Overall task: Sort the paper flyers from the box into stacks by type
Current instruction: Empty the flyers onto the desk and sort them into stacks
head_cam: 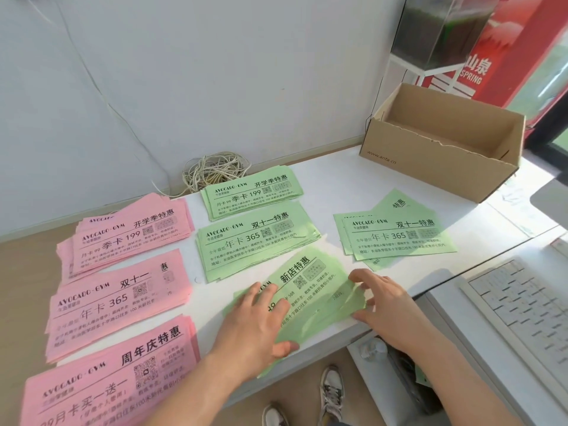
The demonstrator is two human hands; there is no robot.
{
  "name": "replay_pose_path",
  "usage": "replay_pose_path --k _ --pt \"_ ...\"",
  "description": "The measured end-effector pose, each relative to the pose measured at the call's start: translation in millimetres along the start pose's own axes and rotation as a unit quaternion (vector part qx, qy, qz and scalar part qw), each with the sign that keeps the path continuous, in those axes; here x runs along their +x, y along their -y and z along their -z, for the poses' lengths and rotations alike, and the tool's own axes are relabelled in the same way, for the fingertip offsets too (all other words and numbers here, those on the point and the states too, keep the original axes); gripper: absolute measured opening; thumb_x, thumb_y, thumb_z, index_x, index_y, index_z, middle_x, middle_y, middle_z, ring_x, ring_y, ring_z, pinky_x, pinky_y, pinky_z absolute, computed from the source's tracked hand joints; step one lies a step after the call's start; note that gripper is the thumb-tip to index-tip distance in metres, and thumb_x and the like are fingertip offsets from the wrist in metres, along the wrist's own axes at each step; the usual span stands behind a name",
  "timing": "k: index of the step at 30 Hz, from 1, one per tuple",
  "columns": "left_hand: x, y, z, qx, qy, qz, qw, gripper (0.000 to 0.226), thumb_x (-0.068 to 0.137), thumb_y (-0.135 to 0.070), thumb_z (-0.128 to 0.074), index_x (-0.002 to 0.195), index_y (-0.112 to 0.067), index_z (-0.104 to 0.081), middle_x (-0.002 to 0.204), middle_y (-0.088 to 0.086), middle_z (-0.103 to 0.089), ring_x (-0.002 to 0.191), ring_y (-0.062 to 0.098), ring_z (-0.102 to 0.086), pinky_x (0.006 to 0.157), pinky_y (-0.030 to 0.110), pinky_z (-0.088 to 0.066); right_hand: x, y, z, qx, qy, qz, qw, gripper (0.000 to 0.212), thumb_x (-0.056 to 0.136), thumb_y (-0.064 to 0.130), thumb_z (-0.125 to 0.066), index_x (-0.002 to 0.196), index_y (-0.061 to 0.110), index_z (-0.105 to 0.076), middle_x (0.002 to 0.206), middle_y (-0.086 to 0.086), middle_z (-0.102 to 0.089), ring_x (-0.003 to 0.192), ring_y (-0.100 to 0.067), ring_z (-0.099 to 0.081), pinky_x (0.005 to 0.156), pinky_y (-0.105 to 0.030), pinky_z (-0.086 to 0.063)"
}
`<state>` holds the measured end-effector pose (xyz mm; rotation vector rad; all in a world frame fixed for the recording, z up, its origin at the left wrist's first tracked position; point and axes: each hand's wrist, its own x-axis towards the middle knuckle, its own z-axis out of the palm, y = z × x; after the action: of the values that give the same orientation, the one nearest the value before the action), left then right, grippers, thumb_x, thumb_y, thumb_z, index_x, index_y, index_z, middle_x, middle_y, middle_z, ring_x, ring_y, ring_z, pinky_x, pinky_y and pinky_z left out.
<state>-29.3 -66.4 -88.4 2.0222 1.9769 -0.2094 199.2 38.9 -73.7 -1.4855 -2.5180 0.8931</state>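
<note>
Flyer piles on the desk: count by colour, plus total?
Pink flyer piles: 3 (far pink pile, middle pink pile, near pink pile)
Green flyer piles: 4 (far green pile, middle green pile, near green pile, right green pile)
Total: 7

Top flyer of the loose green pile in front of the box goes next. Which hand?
Right, likely. The right hand sits at the right edge of the near green stack, closest to the loose green pile. The left hand lies flat on that stack and would have to cross over.
</note>
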Motion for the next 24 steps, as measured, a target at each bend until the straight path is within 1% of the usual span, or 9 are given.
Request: replay_pose_path --k 2,4,7,11,14,16,18,21,24 --pt "0 -1 4 -0.009 -0.009 0.001 1.0 0.071 0.078 -0.069 -0.051 0.133 -0.027 -0.033 0.157 0.003 -0.008 0.144 0.027 -0.004 0.117 0.041 -0.011 3 -2 -3 0.018 -0.015 -0.002 1.0 0.053 0.077 0.008 -0.072 0.118 0.03 -0.046 0.105 0.016 -0.054 0.093 -0.011 -0.054 0.086 -0.031 -0.048" --pt "-2 -2 5 -0.02 -0.016 -0.007 1.0 0.071 0.075 -0.069 -0.055 0.129 -0.028 -0.035 0.156 0.001 -0.009 0.143 0.024 -0.004 0.118 0.04 -0.007 7 -4 -6 0.025 -0.026 0.002 0.999 0.051 0.077 0.002 -0.069 0.116 0.027 -0.048 0.104 0.011 -0.056 0.089 -0.012 -0.055 0.083 -0.033 -0.05" --pt "-3 -3 5 -0.028 -0.026 -0.012 0.999 0.067 0.074 -0.064 -0.057 0.128 -0.032 -0.034 0.155 -0.001 -0.009 0.143 0.023 -0.004 0.118 0.039 -0.001 9 -7 -9 0.018 -0.033 0.013 0.999 0.048 0.078 0.001 -0.067 0.115 0.027 -0.049 0.102 0.013 -0.055 0.088 -0.012 -0.054 0.081 -0.032 -0.049" --pt "-3 -4 12 -0.039 0.0 -0.008 0.999 0.065 0.074 -0.056 -0.058 0.128 -0.036 -0.028 0.155 -0.004 -0.003 0.143 0.019 -0.002 0.117 0.044 0.002 5 -15 2 0.009 -0.024 0.013 1.0 0.058 0.083 0.004 -0.064 0.127 0.034 -0.042 0.111 0.017 -0.051 0.096 -0.003 -0.049 0.085 -0.022 -0.045" --pt "8 -13 26 -0.075 -0.047 -0.013 0.996 0.054 0.08 -0.055 -0.057 0.125 -0.036 -0.033 0.153 -0.006 -0.007 0.142 0.016 -0.006 0.118 0.037 -0.007 5 -36 36 0.009 -0.074 -0.018 0.997 0.057 0.085 0.012 -0.064 0.132 0.037 -0.042 0.119 0.017 -0.052 0.102 -0.001 -0.048 0.089 -0.022 -0.043" --pt "25 -28 42 -0.091 -0.113 -0.031 0.989 0.045 0.088 -0.048 -0.053 0.128 -0.032 -0.039 0.152 -0.007 -0.015 0.141 0.013 -0.013 0.115 0.028 -0.016 10 -56 64 -0.019 -0.104 -0.06 0.993 0.055 0.087 0.018 -0.064 0.134 0.036 -0.042 0.126 0.012 -0.053 0.113 -0.008 -0.048 0.095 -0.029 -0.041" --pt "52 -50 56 -0.107 -0.143 -0.049 0.983 0.041 0.093 -0.043 -0.048 0.131 -0.03 -0.041 0.152 -0.011 -0.02 0.14 0.009 -0.016 0.112 0.025 -0.022 18 -75 88 -0.044 -0.108 -0.104 0.988 0.053 0.088 0.02 -0.062 0.136 0.032 -0.042 0.131 0.005 -0.053 0.12 -0.017 -0.046 0.099 -0.033 -0.037" --pt "107 -89 62 -0.102 -0.127 -0.08 0.983 0.04 0.096 -0.041 -0.043 0.133 -0.028 -0.041 0.153 -0.007 -0.023 0.141 0.01 -0.016 0.113 0.028 -0.023 34 -97 112 -0.061 -0.089 -0.148 0.983 0.054 0.09 0.022 -0.059 0.138 0.028 -0.038 0.133 -0.002 -0.053 0.12 -0.024 -0.047 0.097 -0.033 -0.037" --pt "154 -118 60 -0.051 -0.104 -0.088 0.989 0.051 0.097 -0.041 -0.043 0.142 -0.021 -0.031 0.156 0.004 -0.016 0.143 0.018 -0.013 0.116 0.033 -0.02 51 -112 120 -0.035 -0.055 -0.166 0.984 0.06 0.089 0.02 -0.058 0.142 0.027 -0.03 0.136 -0.003 -0.051 0.117 -0.025 -0.05 0.096 -0.034 -0.041"
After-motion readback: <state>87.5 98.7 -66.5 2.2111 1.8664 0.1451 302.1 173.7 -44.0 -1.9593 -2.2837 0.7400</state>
